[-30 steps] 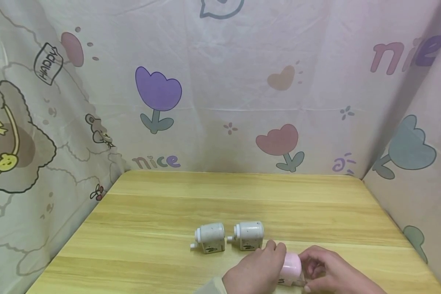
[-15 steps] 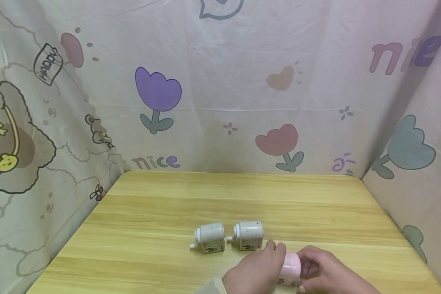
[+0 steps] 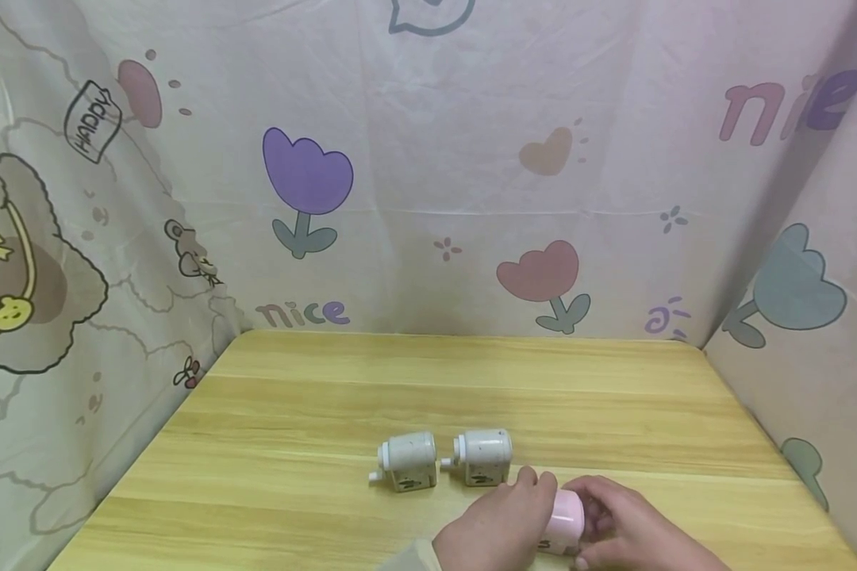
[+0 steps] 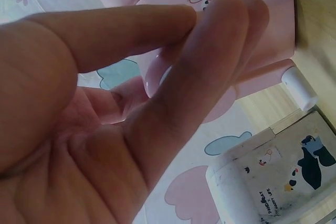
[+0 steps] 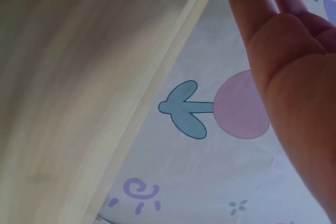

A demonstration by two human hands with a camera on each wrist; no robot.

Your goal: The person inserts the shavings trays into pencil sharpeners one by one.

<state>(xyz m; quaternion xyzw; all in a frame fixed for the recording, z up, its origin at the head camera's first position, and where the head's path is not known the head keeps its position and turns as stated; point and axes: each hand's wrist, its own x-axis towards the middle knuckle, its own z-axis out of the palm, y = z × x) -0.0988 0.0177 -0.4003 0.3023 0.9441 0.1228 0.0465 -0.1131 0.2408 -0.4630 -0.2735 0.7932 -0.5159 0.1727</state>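
A pink pencil sharpener (image 3: 567, 514) with a rounded top stands near the front of the table, between both hands. My left hand (image 3: 500, 523) grips it from the left and covers that end. In the left wrist view, the fingers (image 4: 184, 72) bend across the sharpener, and its white crank knob (image 4: 299, 88) sticks out below them. At the sharpener's right end, my right hand (image 3: 632, 523) holds on with curled fingers, the thumb at the lower corner. Two off-white pencil sharpeners, one at left (image 3: 409, 461) and one nearer the hands (image 3: 482, 457), stand behind, cranks pointing left.
The wood-grain table (image 3: 293, 412) carries the sharpeners. A printed cloth (image 3: 428, 159) with tulips and lettering hangs behind it and along both sides. The table edge (image 5: 152, 98) shows in the right wrist view.
A small translucent part that jutted from the pink sharpener's lower right side has gone in, and my right hand has shifted slightly left with it. The left hand stays put.
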